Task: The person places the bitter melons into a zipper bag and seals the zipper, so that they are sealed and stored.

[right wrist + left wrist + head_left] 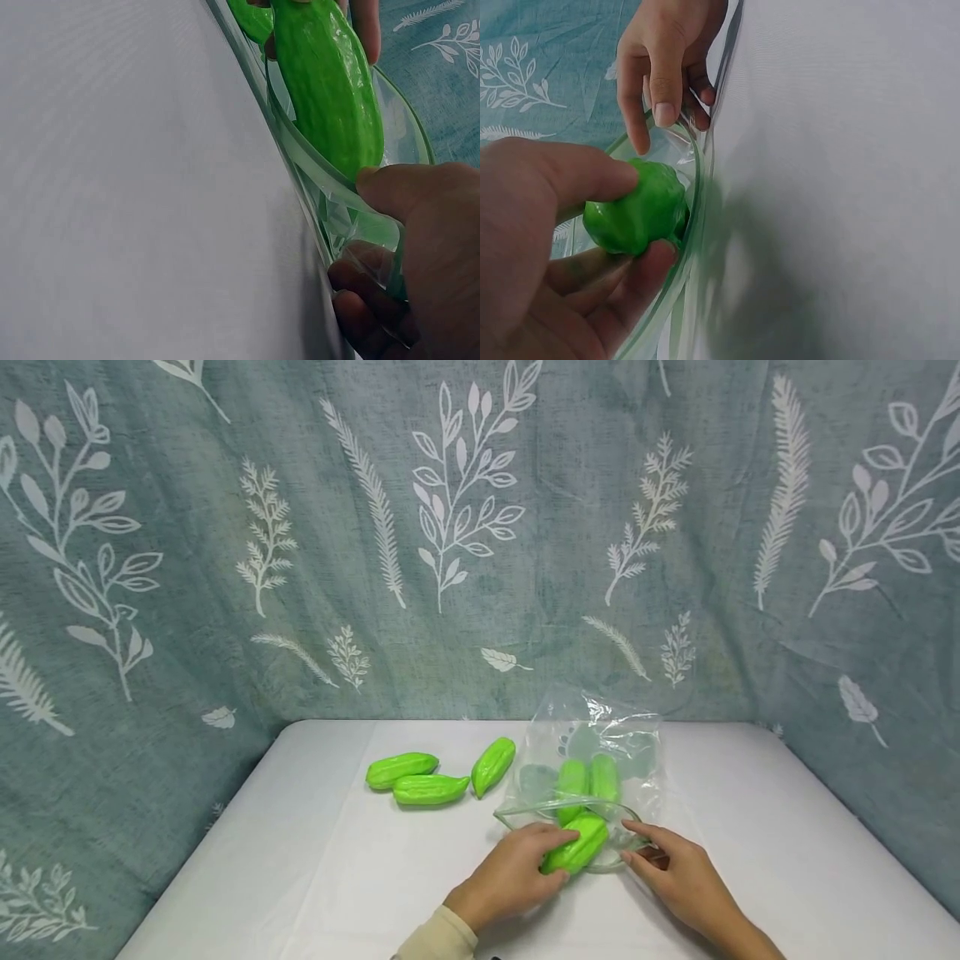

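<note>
My left hand (517, 872) grips a bright green ridged gourd (588, 839) between thumb and fingers. The gourd tilts into the mouth of a clear zip bag (540, 735) with a pale green rim. In the left wrist view the gourd's rounded end (641, 214) points out of the mouth. My right hand (678, 877) holds the bag's rim on the right side, and its thumb tip lies close to the gourd (330, 82) in the right wrist view. Two more gourds, one on the left (572, 781) and one on the right (604, 777), lie inside the bag.
Three loose gourds lie on the white table (360, 877) left of the bag: one at the back (401, 770), one in front of it (431, 790), one slanted nearer the bag (493, 767). A patterned blue-green curtain (465, 652) hangs behind the table.
</note>
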Demonstrator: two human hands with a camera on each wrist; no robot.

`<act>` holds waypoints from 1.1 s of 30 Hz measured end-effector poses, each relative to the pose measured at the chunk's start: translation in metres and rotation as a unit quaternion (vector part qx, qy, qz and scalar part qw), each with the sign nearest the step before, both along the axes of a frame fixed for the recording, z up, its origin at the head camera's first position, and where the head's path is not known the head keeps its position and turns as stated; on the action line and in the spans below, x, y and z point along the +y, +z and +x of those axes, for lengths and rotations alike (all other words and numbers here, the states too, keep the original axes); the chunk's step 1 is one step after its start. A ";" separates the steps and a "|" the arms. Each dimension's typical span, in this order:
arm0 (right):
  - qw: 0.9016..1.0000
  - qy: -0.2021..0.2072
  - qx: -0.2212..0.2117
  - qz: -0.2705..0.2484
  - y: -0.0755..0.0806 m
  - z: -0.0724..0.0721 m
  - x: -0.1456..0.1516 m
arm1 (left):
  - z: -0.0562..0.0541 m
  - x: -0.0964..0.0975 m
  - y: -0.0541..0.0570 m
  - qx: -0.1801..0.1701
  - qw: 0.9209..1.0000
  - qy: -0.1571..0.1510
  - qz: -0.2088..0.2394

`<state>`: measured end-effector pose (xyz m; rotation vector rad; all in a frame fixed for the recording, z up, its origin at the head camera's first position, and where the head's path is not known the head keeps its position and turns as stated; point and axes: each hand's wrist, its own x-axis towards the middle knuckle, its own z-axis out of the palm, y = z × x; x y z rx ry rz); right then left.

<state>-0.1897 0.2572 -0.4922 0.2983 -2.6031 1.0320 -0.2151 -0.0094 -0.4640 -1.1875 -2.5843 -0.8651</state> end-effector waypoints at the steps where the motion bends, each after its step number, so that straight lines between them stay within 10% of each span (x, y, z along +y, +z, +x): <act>1: 1.000 0.002 0.001 -0.001 0.000 0.000 0.000 | 0.000 0.000 0.000 0.001 1.000 0.002 -0.002; 33: 1.000 -0.004 -0.003 -0.002 -0.001 0.000 -0.001 | -0.005 0.012 -0.004 0.018 0.998 0.054 -0.003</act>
